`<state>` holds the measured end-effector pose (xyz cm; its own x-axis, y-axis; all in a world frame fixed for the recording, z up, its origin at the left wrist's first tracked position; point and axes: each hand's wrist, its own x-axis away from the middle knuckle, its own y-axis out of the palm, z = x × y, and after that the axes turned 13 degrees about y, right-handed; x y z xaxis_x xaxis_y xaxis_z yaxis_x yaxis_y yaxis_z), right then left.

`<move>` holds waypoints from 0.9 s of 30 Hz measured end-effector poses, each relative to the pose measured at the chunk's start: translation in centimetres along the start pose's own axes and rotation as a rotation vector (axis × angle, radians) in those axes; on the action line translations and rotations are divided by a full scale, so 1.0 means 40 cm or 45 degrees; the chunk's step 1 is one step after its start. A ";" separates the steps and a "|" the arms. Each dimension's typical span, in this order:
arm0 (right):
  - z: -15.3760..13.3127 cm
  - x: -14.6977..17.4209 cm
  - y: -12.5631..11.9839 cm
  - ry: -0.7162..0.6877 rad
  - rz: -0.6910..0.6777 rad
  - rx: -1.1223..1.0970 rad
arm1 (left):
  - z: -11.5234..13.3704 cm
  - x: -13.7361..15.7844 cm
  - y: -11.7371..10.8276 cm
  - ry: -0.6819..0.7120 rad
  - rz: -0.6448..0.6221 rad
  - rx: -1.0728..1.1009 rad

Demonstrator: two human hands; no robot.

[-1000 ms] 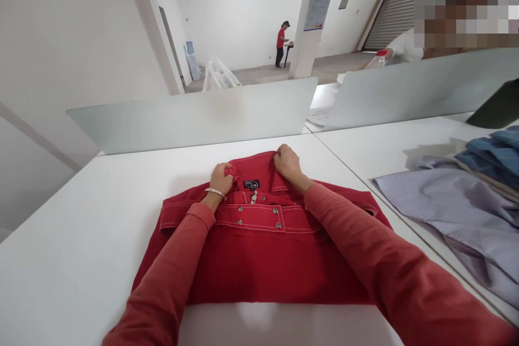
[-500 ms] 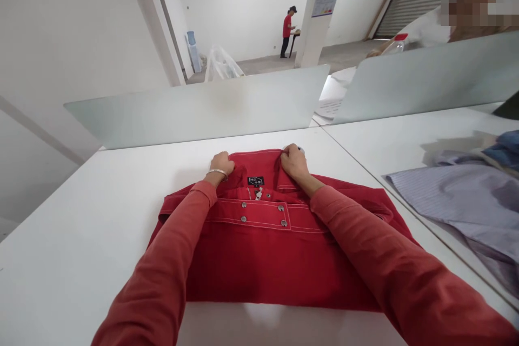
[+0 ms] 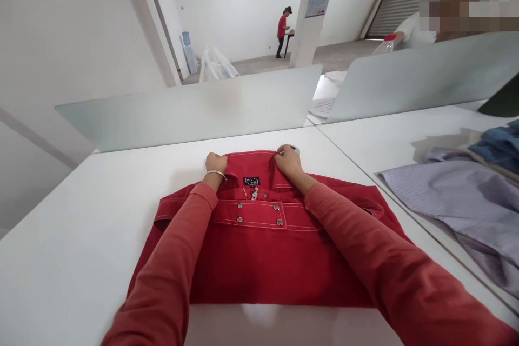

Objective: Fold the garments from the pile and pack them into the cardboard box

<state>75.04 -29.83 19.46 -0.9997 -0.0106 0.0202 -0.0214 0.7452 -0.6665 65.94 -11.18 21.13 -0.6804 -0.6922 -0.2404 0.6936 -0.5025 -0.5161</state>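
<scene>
A red jacket (image 3: 279, 267) with white stitching lies folded on the white table (image 3: 73, 232). Its collar (image 3: 251, 164) stands at the far side, above a black neck label (image 3: 251, 181) and a zipper (image 3: 254, 193). Across the front runs a band (image 3: 259, 214) with several metal snaps. My left hand (image 3: 216, 164), with a bracelet at the wrist, is closed on the collar's left end. At the collar's right end, my right hand (image 3: 288, 161) pinches the cloth. Part of a small round object (image 3: 295, 148) shows behind my right hand; its kind is unclear.
Frosted panels (image 3: 194, 108) edge the back of the table. To the right lie a striped grey garment (image 3: 454, 189) and blue denim (image 3: 498, 146). Beyond the panels are a plastic bag (image 3: 217, 65), a red-capped bottle (image 3: 387, 44), and a person in red (image 3: 283, 30) standing farther off.
The view has shifted slightly, so the scene sits a little more to the left. Both hands stay on the collar, and its left end looks more spread out.
</scene>
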 end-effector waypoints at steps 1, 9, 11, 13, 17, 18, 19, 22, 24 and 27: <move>-0.001 -0.003 -0.003 0.010 -0.020 -0.006 | 0.004 0.004 0.005 0.003 0.016 0.002; -0.010 -0.003 -0.037 0.078 -0.222 -0.043 | 0.020 0.046 -0.005 0.138 -0.142 0.086; -0.014 0.001 -0.038 0.050 -0.245 -0.011 | 0.035 0.060 -0.002 0.473 -0.110 -0.190; -0.016 0.008 -0.037 0.012 -0.218 0.012 | 0.061 0.074 0.013 0.862 -0.159 -0.432; -0.024 0.034 -0.039 -0.222 -0.009 0.223 | 0.115 0.092 0.077 1.310 -0.412 -0.601; -0.027 0.042 -0.039 -0.297 0.048 0.300 | 0.122 0.093 0.095 1.343 -0.451 -0.602; -0.030 0.049 -0.039 -0.360 0.089 0.365 | 0.126 0.093 0.113 1.352 -0.483 -0.601; -0.040 0.062 -0.039 -0.418 0.098 0.424 | 0.118 0.086 0.153 1.265 -0.590 -0.616; -0.043 0.057 -0.040 -0.322 0.028 0.336 | 0.105 0.075 0.165 1.135 -0.631 -0.625; -0.037 0.038 -0.039 -0.099 -0.120 0.047 | 0.091 0.056 0.168 0.988 -0.590 -0.627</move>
<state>73.58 -30.04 21.62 -0.9908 -0.1325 0.0273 -0.1145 0.7136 -0.6912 69.94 -17.99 20.12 -0.9432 0.1289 -0.3063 0.2688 -0.2460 -0.9313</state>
